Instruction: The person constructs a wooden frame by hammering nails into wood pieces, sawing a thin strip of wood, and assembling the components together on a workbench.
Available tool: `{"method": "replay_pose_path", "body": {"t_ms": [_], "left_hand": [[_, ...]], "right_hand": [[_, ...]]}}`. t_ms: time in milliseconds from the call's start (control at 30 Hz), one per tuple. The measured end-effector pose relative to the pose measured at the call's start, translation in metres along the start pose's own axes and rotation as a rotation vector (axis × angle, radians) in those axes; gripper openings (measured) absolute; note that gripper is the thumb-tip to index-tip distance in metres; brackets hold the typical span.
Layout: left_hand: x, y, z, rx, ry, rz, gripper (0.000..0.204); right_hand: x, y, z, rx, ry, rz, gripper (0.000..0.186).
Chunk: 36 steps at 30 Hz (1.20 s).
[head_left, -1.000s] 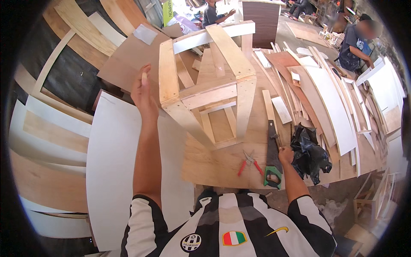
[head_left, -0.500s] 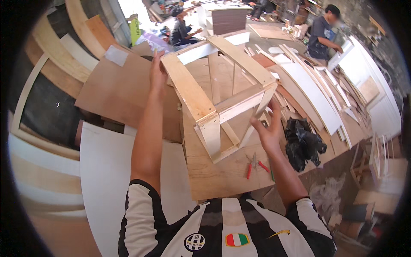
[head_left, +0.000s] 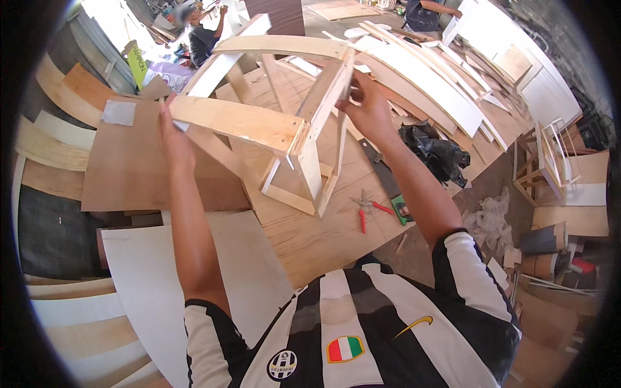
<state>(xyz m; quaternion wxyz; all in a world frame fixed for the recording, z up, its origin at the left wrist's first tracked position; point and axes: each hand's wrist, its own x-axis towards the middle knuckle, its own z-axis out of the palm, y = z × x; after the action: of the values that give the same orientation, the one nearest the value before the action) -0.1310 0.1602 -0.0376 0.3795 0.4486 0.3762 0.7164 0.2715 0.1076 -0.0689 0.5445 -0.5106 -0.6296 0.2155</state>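
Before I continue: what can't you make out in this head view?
In the head view:
Pale wooden open frame: its dark dots are too small to tell nails from screws.
Dark-bladed saw with green handle: partly hidden by the right forearm.
Crumpled black plastic: anything inside, hidden by its folds.
Co-worker in a dark top, upper right: head cut off by the top edge.

I see the frame (head_left: pixel 236 118) over the bench (head_left: pixel 291 242), between the person's left hand (head_left: pixel 173 136) and right hand (head_left: pixel 370 108). Nearer the person lie pliers (head_left: pixel 365 203), with a saw (head_left: pixel 382 171) just right of them and a bag (head_left: pixel 432 153) farther right; boards (head_left: pixel 427 87) lie behind the bag.
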Motion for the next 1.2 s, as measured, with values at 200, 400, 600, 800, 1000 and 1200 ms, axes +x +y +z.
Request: {"method": "replay_pose_path", "body": {"t_ms": [200,400,600,800,1000,1200], "left_hand": [[-0.055,0.019,0.027,0.083,0.108,0.028,0.057],[-0.096,0.024,0.053,0.529,0.234,0.084,0.065],[-0.117,-0.033,0.015,0.497,0.279,0.040,0.071],[-0.148,-0.097,-0.016,0.489,0.028,0.113,0.055],[-0.150,-0.104,0.010,0.614,0.202,0.056,0.037],[-0.150,-0.117,-0.006,0.585,0.214,0.058,0.043]], "right_hand": [[0.079,0.045,-0.008,0.194,-0.229,-0.098,0.072],[0.115,0.070,0.000,0.198,-0.328,-0.157,0.078],[0.039,0.081,0.009,0.197,-0.081,0.060,0.055],[-0.070,0.090,-0.018,0.503,-0.161,-0.168,0.044],[-0.082,0.081,-0.025,0.063,-0.317,-0.236,0.054],[-0.072,0.077,-0.023,0.061,-0.235,-0.203,0.067]]}}
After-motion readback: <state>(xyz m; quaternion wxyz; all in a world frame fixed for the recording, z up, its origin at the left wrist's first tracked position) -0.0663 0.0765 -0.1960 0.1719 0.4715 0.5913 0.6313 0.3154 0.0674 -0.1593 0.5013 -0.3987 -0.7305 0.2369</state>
